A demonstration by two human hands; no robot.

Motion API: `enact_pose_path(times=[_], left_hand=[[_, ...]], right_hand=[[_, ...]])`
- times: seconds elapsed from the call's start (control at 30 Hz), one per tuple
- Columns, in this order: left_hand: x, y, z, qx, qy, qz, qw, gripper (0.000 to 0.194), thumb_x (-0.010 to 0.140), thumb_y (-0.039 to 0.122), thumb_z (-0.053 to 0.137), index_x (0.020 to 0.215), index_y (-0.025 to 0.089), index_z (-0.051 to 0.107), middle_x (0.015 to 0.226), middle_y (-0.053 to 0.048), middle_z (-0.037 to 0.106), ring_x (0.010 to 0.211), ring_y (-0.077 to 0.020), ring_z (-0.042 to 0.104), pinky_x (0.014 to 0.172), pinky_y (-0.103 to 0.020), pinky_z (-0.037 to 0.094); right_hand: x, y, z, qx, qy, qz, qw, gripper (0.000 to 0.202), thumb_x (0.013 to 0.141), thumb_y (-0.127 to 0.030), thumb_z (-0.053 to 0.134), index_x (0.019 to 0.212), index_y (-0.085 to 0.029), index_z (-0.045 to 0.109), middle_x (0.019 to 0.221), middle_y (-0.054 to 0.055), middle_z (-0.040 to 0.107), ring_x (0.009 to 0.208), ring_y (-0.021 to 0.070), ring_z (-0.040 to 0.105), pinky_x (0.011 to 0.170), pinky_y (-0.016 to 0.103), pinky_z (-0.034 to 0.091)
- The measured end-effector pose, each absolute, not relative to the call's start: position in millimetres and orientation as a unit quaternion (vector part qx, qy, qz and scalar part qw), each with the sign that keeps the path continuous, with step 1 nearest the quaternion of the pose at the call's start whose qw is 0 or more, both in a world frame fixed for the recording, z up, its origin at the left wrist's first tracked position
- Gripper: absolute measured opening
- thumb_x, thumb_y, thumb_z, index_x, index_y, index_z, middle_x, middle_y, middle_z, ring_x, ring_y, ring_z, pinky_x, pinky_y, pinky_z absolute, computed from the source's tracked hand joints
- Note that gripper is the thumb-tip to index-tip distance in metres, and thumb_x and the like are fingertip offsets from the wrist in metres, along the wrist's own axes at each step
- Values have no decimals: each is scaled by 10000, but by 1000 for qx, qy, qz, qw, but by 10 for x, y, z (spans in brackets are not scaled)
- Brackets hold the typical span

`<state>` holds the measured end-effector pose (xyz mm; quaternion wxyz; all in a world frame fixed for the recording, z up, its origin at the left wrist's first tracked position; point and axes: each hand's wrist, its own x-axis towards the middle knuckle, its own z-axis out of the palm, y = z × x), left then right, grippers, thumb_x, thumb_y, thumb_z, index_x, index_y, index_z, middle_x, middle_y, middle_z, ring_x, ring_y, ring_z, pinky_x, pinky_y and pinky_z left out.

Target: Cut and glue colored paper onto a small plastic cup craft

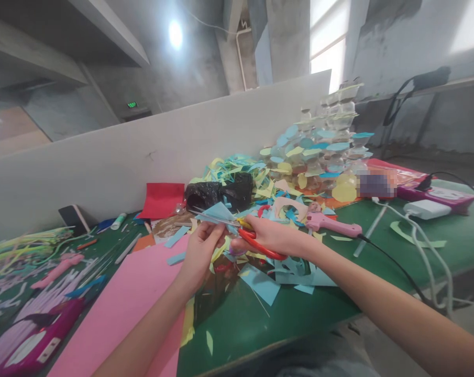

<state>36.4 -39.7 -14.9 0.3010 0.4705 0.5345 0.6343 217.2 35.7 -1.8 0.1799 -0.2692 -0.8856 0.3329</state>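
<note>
My right hand (266, 235) is closed round the red handles of a pair of scissors (256, 243), whose blades point left. Between the fingers of my left hand (204, 245) is a piece of blue paper (217, 213), pinched at its lower edge. The blades lie across this paper, close to my left fingertips. Whether they are cutting into it I cannot tell. Below my hands lie a blue paper square (261, 284) and a cut-out blue sheet (319, 276). Many yellow and blue scraps surround them on the green table (237, 335).
Pink sheets (138, 293) cover the table at left. A pink glue gun (333, 224) with a black cord lies right of my hands. Stacked clear plastic cups (339, 120) with paper discs stand behind. A white power adapter (427, 209) and cables are at right. A grey partition (114, 157) runs along the back.
</note>
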Motion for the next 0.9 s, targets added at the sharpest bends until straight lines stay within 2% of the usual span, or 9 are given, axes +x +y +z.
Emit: enact_pose_path(times=[0.17, 0.3, 0.47, 0.7, 0.9], left_hand=[[344, -433, -62, 489, 579, 592, 275, 339, 684, 460, 759, 664, 166, 591, 609, 12, 554, 574, -111, 462, 571, -249, 362], [358, -472, 31, 501, 606, 560, 260, 328, 660, 452, 770, 618, 176, 598, 561, 14, 536, 540, -119, 444, 540, -252, 348], [350, -474, 30, 505, 612, 544, 271, 341, 677, 467, 750, 633, 176, 578, 558, 26, 511, 536, -113, 431, 533, -246, 335], [318, -472, 21, 502, 610, 552, 266, 354, 672, 481, 760, 633, 170, 594, 600, -6, 576, 567, -129, 483, 560, -253, 371], [327, -451, -34, 497, 626, 540, 265, 383, 683, 503, 755, 632, 161, 589, 572, 4, 555, 563, -119, 478, 562, -249, 357]], right_hand=[[2191, 368, -3, -271, -886, 331, 181, 539, 758, -747, 562, 805, -231, 413, 769, 6, 599, 615, 157, 515, 522, 256, 313], [2195, 376, 5, -277, -884, 326, 186, 536, 744, -746, 580, 804, -228, 452, 795, 5, 617, 620, 150, 515, 512, 254, 287], [2156, 395, -18, -285, -889, 299, 198, 544, 742, -764, 561, 765, -229, 464, 709, -12, 592, 589, 148, 502, 515, 258, 273], [2119, 389, -19, -311, -887, 274, 203, 573, 728, -786, 542, 673, -222, 454, 617, -13, 556, 548, 145, 476, 509, 260, 262], [2112, 368, 6, -328, -876, 285, 209, 610, 730, -814, 499, 607, -218, 448, 537, -20, 474, 511, 137, 428, 501, 272, 260]])
